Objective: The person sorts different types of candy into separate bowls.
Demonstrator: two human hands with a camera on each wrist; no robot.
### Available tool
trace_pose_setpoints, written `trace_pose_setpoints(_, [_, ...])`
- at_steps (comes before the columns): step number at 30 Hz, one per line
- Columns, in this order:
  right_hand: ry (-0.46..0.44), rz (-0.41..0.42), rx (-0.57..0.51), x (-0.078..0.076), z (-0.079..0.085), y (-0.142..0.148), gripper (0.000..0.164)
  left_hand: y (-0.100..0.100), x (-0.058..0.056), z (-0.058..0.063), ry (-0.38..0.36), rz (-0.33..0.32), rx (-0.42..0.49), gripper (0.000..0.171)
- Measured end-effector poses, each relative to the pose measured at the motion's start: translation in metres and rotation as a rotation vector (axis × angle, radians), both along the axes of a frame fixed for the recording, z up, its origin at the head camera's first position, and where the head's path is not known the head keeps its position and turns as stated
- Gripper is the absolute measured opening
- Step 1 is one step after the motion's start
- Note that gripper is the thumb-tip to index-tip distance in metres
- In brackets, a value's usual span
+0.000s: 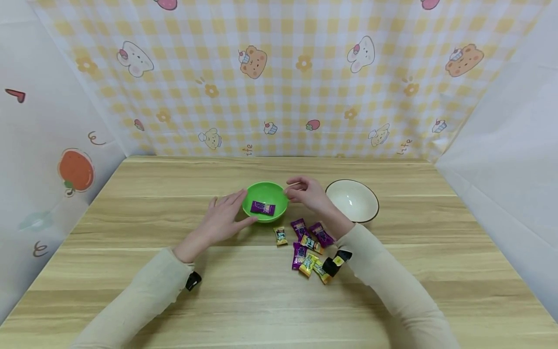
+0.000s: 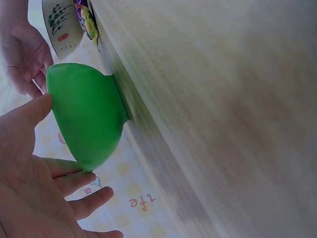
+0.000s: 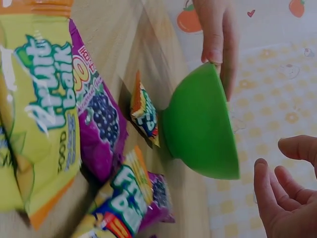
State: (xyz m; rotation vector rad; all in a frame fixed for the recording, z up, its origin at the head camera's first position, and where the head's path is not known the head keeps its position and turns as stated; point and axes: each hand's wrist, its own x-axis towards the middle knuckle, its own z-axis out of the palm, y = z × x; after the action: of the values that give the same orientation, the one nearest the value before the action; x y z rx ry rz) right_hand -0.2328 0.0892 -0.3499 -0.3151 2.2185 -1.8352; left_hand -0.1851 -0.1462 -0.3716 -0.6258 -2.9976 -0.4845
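Observation:
A green bowl point(image 1: 279, 203) stands upright on the table with one purple candy packet point(image 1: 263, 208) inside. My left hand point(image 1: 222, 216) spans its left side, thumb and a fingertip touching the rim point(image 2: 74, 119) in the left wrist view, other fingers spread out straight. On the bowl's other side is my right hand point(image 1: 307, 194), fingers loosely bent and holding nothing; a gap separates it from the bowl in the right wrist view point(image 3: 292, 191). Several purple and yellow candy packets point(image 1: 299, 256) lie in a loose pile below the right forearm. One small yellow packet point(image 1: 280, 236) lies apart, near the bowl.
A white bowl with a dark rim point(image 1: 353, 199) stands to the right, behind the right forearm. The wooden table point(image 1: 244, 300) meets a yellow checked cloth point(image 1: 279, 97) at its back edge. Black straps point(image 1: 335, 264) sit at the wrists.

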Motion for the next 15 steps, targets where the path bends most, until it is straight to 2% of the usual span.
trace_pose_setpoints(5, [0.025, 0.014, 0.043, 0.008, 0.007, 0.01, 0.029, 0.0, 0.0, 0.0, 0.004, -0.003, -0.005, 0.08])
trace_pose_setpoints(9, [0.042, 0.06, 0.08, 0.016, 0.007, 0.019, 0.029, 0.0, 0.0, 0.0, 0.004, -0.004, -0.002, 0.08])
trace_pose_setpoints(15, [0.04, 0.125, 0.165, 0.029, -0.003, 0.028, 0.033, 0.0, 0.0, 0.001, -0.003, 0.001, 0.004, 0.08])
